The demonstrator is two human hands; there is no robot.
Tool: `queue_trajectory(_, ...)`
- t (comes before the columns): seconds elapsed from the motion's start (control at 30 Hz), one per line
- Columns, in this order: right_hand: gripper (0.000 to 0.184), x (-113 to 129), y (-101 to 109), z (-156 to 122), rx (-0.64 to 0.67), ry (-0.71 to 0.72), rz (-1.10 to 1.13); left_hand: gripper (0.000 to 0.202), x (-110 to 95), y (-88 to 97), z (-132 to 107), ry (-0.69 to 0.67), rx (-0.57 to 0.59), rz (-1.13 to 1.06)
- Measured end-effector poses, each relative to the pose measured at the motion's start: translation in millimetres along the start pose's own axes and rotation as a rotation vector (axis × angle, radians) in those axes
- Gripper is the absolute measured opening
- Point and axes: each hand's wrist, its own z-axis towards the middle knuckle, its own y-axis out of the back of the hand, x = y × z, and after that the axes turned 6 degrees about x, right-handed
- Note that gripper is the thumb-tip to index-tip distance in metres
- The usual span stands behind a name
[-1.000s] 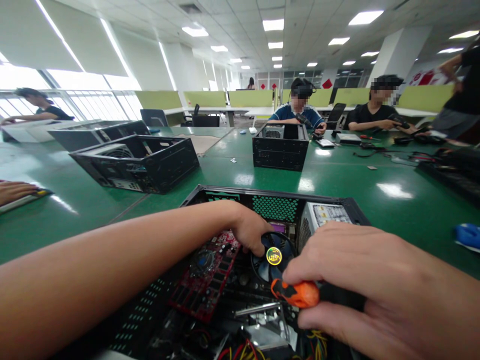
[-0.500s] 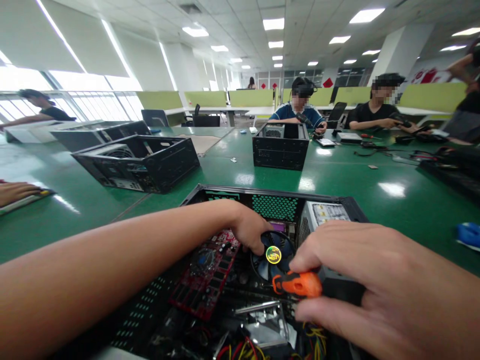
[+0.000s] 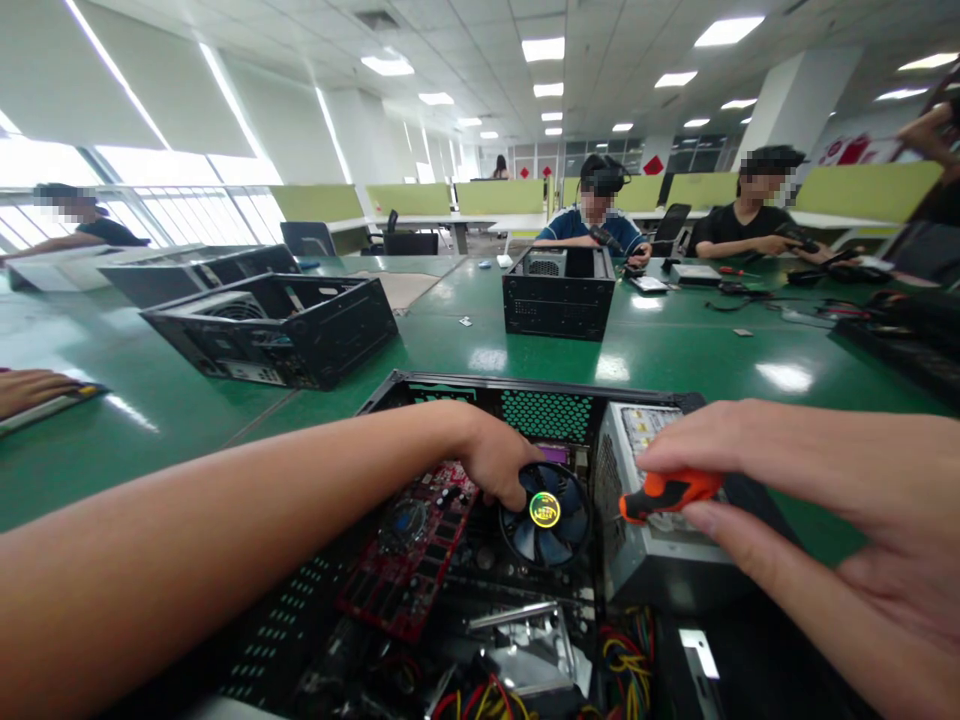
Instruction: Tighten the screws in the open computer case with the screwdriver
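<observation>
An open black computer case (image 3: pixel 559 398) lies in front of me on the green table. My left hand (image 3: pixel 496 462) reaches into it, fingers curled against the rim of the blue cooling fan (image 3: pixel 551 516), beside a red expansion card (image 3: pixel 409 555). My right hand (image 3: pixel 817 525) pinches an orange-handled screwdriver (image 3: pixel 667 492) between thumb and forefinger, held above the grey power supply (image 3: pixel 656 500) at the case's right. Coloured wires (image 3: pixel 487 700) bunch at the near edge of the case.
Two more open black cases (image 3: pixel 274 325) (image 3: pixel 560 292) stand further back on the green table (image 3: pixel 750 370). Several people sit along the far side with tools and cables. Another person's hand (image 3: pixel 30 388) rests at the left edge. A blue object (image 3: pixel 937 470) lies right.
My right hand has lifted and moved right with the screwdriver, from over the fan to above the power supply. My left hand has stayed at the fan.
</observation>
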Motion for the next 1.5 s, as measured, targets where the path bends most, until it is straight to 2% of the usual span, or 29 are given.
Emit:
queue_trajectory(0.1,0.028,5.9,-4.6,7.7,0.012,-0.030,-0.102,0.067,0.6,-0.6,0.5,-0.017,-0.013,-0.013)
queue_trajectory(0.3,0.034,10.8,-11.4,17.1,0.114,-0.032,0.045,0.046,0.4,-1.1,1.2,-0.008,-0.015,-0.013)
queue_trajectory(0.77,0.031,7.8,-14.7,18.1,0.109,0.026,0.024,0.054,-0.8,-1.7,-1.2,-0.002,-0.014,-0.020)
queue_trajectory(1.03,0.011,7.3,-17.6,19.4,0.103,0.028,-0.014,0.051,-4.4,-1.1,-2.2,0.034,-0.018,0.010)
queue_trajectory(1.3,0.031,8.9,-15.8,18.1,0.109,0.060,0.042,0.050,-0.8,-1.9,0.3,0.020,-0.015,-0.009)
queue_trajectory(1.5,0.011,7.2,-17.0,21.8,0.143,0.027,-0.005,0.046,-2.5,-1.4,-1.4,-0.011,-0.070,-0.026)
